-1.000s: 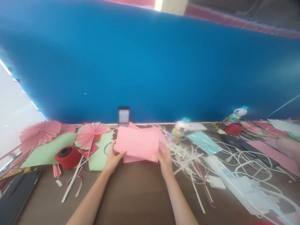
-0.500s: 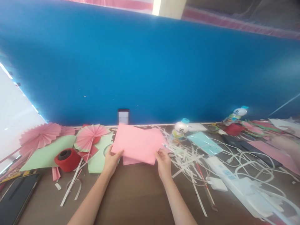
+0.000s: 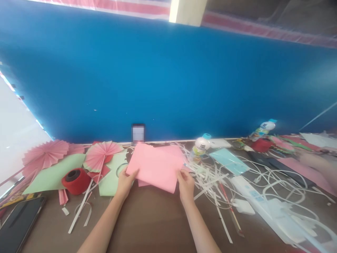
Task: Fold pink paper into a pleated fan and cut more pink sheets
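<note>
Both forearms reach in from the bottom edge, angled inward and forward over the dark brown, smooth-topped surface, with the wrists well apart. Between the hands is a flat rectangular sheet of pink paper, its near right corner pointing down toward the person. Under it, turned at a different angle, another pink paper sheet shows along the far right and near left.

The left hand pinches the sheet's left edge, thumb laid across the top face and fingers mostly hidden beyond the edge. The right hand has its fingers curled, thumb and fingertips pinching the right edge.

Just beside the left hand lies a pale green paper sheet; near the right hand is a tangled heap of narrow white paper strips.
</note>
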A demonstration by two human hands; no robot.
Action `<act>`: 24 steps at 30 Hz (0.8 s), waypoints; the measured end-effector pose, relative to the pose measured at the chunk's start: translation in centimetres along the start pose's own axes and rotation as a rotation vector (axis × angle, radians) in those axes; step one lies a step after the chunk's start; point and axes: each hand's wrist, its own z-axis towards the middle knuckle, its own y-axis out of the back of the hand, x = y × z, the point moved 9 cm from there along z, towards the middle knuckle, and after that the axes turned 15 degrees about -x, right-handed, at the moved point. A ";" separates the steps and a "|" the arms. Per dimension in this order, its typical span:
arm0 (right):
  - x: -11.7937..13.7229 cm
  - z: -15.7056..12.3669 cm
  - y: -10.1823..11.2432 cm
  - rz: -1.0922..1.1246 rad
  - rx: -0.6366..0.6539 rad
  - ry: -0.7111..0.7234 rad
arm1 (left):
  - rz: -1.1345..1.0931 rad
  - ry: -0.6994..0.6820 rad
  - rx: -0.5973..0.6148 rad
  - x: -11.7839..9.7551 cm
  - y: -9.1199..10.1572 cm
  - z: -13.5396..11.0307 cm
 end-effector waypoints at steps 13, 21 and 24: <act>0.1 0.3 0.6 0.010 -0.045 -0.008 | -0.145 0.105 0.130 1.1 -0.4 0.2; -0.5 0.9 0.9 0.057 -0.037 -0.036 | 0.049 -0.060 0.123 -0.1 -0.3 0.0; -0.1 0.8 0.6 0.106 -0.001 -0.042 | 0.120 -0.152 0.098 -1.0 -0.2 -0.1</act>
